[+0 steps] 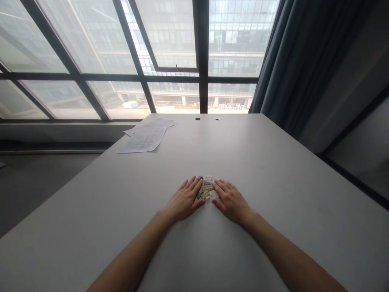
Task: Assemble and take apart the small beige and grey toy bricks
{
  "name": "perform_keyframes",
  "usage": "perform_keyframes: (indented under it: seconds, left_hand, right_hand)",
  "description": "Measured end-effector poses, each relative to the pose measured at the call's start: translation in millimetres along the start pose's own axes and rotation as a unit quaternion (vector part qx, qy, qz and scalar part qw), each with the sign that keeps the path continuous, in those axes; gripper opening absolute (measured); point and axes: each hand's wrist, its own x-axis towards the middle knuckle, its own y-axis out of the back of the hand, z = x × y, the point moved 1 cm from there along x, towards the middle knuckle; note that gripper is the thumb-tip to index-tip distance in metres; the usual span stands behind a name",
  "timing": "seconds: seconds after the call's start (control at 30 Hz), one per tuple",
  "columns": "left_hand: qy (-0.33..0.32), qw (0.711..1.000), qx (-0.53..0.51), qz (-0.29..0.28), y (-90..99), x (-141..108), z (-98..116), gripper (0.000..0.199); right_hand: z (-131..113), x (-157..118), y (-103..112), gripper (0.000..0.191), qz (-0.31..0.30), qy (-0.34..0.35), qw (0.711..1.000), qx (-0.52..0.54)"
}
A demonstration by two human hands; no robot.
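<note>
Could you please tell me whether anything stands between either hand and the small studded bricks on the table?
Nothing visible does: the left hand and the right hand lie close on either side of the bricks. The papers lie farther away.

- Daylight comes through the windows (173,36) beyond the table (273,174), their panes pale with glare.
- The table's far end is bright, its near end grey.
- Right of the table, the curtain (291,61) is dark.
- Left of the table, wide-angle distortion slants the window frames (75,77).
- Small bricks (207,187) on the table look soft.
</note>
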Motion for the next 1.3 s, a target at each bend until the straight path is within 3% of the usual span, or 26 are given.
perform_keyframes:
  seconds: [0.2, 0.3, 0.4, 0.57, 0.73, 0.93, 1.07, 1.17, 1.3]
  left_hand:
    - [0.030, 0.997, -0.054, 0.044, -6.8, 10, 9, 0.064]
    - [0.055, 0.984, -0.132, 0.105, -1.9, 4, 1, 0.070]
    - [0.081, 0.972, -0.163, 0.151, 4.4, -6, -10, 0.063]
    - [0.057, 0.980, -0.121, 0.150, 8.5, -16, -16, 0.040]
    - [0.048, 0.980, -0.087, 0.170, 10.0, -17, -9, 0.028]
    - [0.058, 0.982, -0.043, 0.172, 11.6, -18, -7, 0.022]
    - [0.058, 0.980, -0.013, 0.191, 16.3, -10, 9, 0.021]
    - [0.046, 0.984, 0.009, 0.175, 21.5, 5, 29, 0.021]
    - [0.047, 0.990, 0.025, 0.133, 24.8, 24, 47, 0.020]
  right_hand:
    - [-2, 1, -1, 0.044, 0.008, 0.008, 1.000, 0.002]
    - [-2, 1, 0, 0.044, 0.019, 0.001, 1.000, 0.001]
    - [-3, 0, 2, 0.044, 0.038, -0.002, 0.999, 0.001]
    - [-8, 0, 7, 0.039, 0.071, 0.058, 0.996, 0.020]
    - [-13, -1, 11, 0.034, 0.062, 0.129, 0.989, 0.025]
    - [-13, -1, 9, 0.032, 0.073, 0.099, 0.992, 0.035]
    - [-6, 0, 8, 0.027, 0.156, 0.006, 0.985, 0.068]
    - [-2, 0, 8, 0.025, 0.193, -0.044, 0.977, 0.078]
    - [-4, -2, 8, 0.024, 0.160, -0.003, 0.984, 0.073]
